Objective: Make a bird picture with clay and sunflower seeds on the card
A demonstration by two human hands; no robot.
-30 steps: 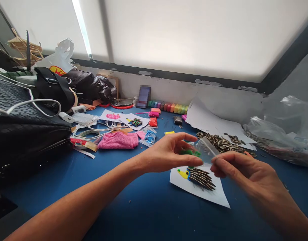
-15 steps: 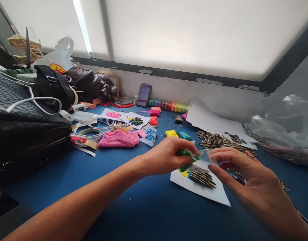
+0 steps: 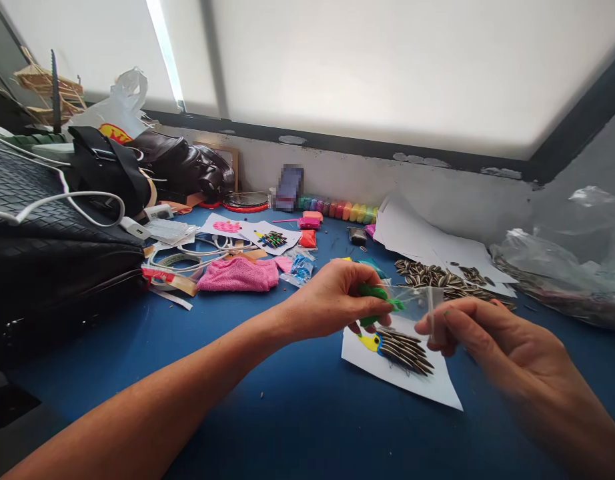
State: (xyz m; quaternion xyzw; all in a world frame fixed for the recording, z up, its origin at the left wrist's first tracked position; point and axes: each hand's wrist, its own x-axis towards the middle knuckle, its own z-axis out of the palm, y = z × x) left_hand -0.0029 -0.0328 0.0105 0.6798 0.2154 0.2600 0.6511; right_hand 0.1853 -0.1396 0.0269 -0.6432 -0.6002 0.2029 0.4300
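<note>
My left hand [image 3: 337, 300] is closed on green modelling clay [image 3: 371, 297] inside a clear plastic bag [image 3: 412, 303]. The bag stretches rightward to my right hand [image 3: 487, 347], whose fingers pinch its end strip. Below both hands lies a white paper sheet [image 3: 407, 383] on the blue table. On it is a hedgehog-like figure with a yellow clay head [image 3: 370, 343], a blue clay edge and striped sunflower seeds [image 3: 407, 353] as spines. My left hand partly hides packs of teal clay [image 3: 375, 268] and yellow clay behind it.
A pile of sunflower seeds [image 3: 422, 277] lies behind my right hand, beside stacked white papers [image 3: 417, 230]. At the far right is a clear plastic bag [image 3: 557, 267]. A pink cloth [image 3: 237, 275], cables and a black bag [image 3: 62, 267] occupy the left. Coloured clay packs [image 3: 340, 210] line the wall.
My right hand has closed on the end of the bag, and the bag is now drawn out between both hands. My left hand has shifted slightly and covers more of the yellow pack.
</note>
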